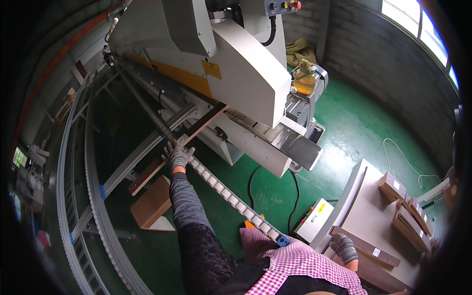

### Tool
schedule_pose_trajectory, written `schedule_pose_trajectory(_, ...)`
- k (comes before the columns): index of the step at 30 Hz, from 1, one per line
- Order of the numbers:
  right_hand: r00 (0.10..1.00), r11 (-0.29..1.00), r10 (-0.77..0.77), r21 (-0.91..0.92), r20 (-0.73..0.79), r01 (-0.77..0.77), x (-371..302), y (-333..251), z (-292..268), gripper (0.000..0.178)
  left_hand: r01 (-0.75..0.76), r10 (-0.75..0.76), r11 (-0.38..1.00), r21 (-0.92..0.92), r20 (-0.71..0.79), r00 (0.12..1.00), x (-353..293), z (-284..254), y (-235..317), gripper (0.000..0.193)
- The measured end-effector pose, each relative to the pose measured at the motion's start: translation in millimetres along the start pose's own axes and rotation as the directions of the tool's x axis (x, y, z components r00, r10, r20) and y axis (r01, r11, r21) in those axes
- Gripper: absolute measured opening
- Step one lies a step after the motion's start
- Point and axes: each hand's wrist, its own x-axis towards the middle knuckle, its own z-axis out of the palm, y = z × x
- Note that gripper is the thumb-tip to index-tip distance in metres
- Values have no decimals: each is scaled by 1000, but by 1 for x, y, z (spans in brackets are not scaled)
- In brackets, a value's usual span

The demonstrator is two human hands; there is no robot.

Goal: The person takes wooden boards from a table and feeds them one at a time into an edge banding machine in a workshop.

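My left hand (pixel 178 155), in a grey knit glove, rests with its fingers spread at the roller rail (pixel 216 185). It touches a long narrow brown board strip (pixel 205 123), which lies across the rail and reaches toward the large grey-white machine (pixel 246 73). Part of the strip is hidden under the hand. At the lower right my right hand (pixel 344 247), gloved too, has its fingers curled over the near end of a brown board (pixel 376 252) with a white label. That board lies on a stack of brown panels.
Grey frames with rollers (pixel 93 196) run along the left. A bent brown panel (pixel 151 202) stands on the green floor below the strip. Labelled brown pieces (pixel 410 223) lie at the right. A white control box (pixel 314 220), black cables and a yellow liquid container (pixel 305 81) are nearby.
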Motion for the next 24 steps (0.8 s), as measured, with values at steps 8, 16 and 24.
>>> schedule_pose_trajectory(8, 996, 996, -87, -12, -17, 87, -4, 27, 7, 42, -222, 217, 973, -59, -90, 972, 0, 37, -27, 71)
schedule_pose_trajectory(16, 949, 950, -311, -35, -55, 309, 11, 11, -6, 43, -573, 533, 789, -220, -219, 817, -194, 40, -26, 69)
schedule_pose_trajectory(24, 679, 640, -729, -436, -84, 632, -23, -107, -52, 83, -892, 883, 445, -86, -124, 452, -398, 0, 32, 60)
